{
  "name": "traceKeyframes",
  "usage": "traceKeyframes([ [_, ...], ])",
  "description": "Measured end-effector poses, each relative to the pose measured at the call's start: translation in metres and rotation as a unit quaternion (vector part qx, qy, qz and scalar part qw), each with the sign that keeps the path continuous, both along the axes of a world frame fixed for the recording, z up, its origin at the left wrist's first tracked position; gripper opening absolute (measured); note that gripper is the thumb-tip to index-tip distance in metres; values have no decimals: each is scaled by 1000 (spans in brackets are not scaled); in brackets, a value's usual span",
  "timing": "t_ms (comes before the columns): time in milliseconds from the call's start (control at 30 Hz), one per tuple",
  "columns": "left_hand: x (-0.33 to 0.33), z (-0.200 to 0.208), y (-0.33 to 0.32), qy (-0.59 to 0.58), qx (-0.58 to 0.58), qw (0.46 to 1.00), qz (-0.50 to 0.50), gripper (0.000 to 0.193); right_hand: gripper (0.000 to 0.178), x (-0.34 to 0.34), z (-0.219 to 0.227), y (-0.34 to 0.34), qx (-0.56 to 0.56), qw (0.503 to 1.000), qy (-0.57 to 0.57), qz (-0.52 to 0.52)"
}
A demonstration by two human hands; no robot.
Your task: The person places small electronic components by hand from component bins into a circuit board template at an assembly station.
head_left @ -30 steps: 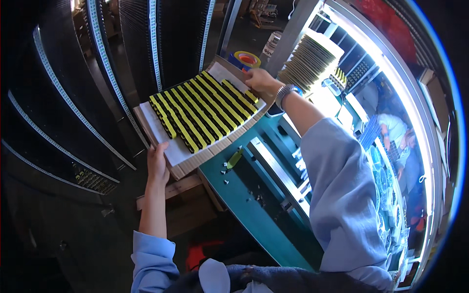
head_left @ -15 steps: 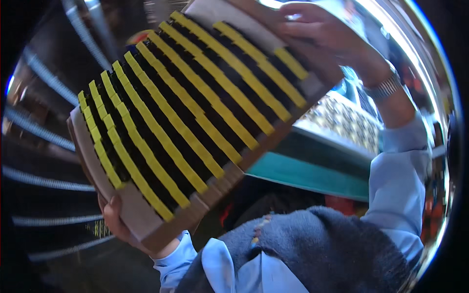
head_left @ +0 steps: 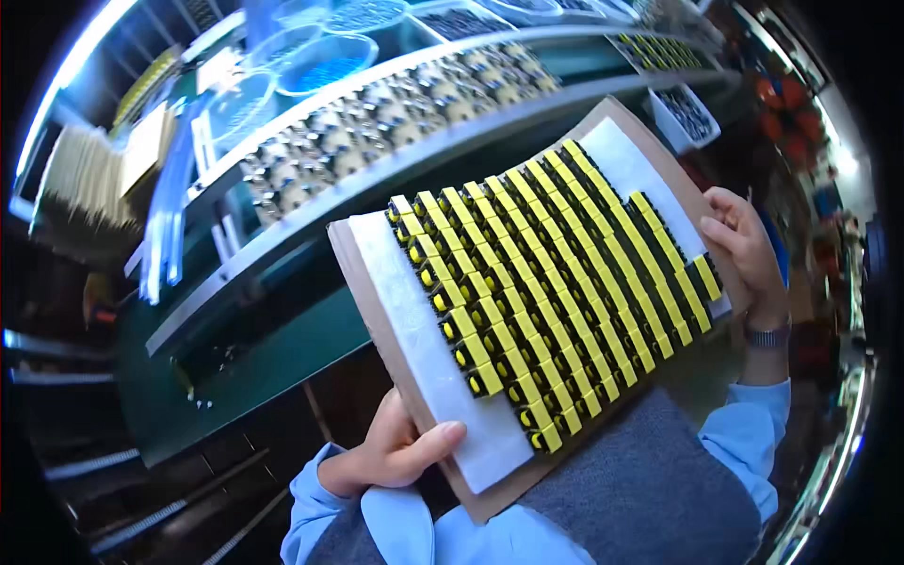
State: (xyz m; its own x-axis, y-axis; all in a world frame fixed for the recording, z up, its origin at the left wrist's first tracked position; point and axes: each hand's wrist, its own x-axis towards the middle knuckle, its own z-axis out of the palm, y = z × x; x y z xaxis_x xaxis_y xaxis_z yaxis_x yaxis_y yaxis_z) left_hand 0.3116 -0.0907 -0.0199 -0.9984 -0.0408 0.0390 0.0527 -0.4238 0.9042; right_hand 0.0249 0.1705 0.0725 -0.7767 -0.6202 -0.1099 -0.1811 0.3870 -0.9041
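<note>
Between my two hands is a cardboard sheet [head_left: 350,252] with a white foam layer [head_left: 482,450] on it. Rows of small black and yellow parts [head_left: 556,282] stand packed on the foam, several rows side by side; what kind of parts they are I cannot make out. My left hand [head_left: 400,447] grips the near left edge, thumb on top of the foam and fingers hidden beneath. At the right edge my right hand [head_left: 744,235] is closed round the cardboard, a banded watch on its wrist. The sheet hangs tilted in front of my body.
Beyond the sheet runs a green workbench [head_left: 245,400] with a raised shelf carrying rows of beige and metal parts [head_left: 377,118]. Clear tubs [head_left: 325,66] stand above. A white bin [head_left: 685,118] of dark parts sits far right, near another yellow-striped batch [head_left: 659,54]. Stacked pale sheets [head_left: 80,179] are at left.
The loaded cardboard has swung down and to the right, its right end lowered with my right hand. My view has turned, so the bench and shelf now show beyond it. Both hands keep their grip.
</note>
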Motion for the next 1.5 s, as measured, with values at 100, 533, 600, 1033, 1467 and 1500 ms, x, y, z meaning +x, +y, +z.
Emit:
traceKeyframes([
  [100, -14, -8, 4, -56, -12, 998, -35, 48, 14, -11, -27, 23, 23, 1000, -2, -17],
  [533, -30, -38, 8, -136, -13, 987, 85, 46, 15, -47, -97, 15, -42, 997, -58, -1],
  [600, -30, -48, 9, -146, -21, 981, 124, 44, 15, -55, -103, 10, -48, 997, -67, -6],
  [1033, -40, -63, 37, -262, -16, 907, 331, 33, 19, -77, -124, -5, -55, 986, -158, -1],
  [1467, -48, -58, 56, -296, -41, 863, 408, 34, 13, -129, -80, 7, 43, 989, 98, 102],
  [1500, -49, -57, 55, -294, -42, 858, 419, 34, 13, -136, -76, 5, 31, 986, 126, 106],
])
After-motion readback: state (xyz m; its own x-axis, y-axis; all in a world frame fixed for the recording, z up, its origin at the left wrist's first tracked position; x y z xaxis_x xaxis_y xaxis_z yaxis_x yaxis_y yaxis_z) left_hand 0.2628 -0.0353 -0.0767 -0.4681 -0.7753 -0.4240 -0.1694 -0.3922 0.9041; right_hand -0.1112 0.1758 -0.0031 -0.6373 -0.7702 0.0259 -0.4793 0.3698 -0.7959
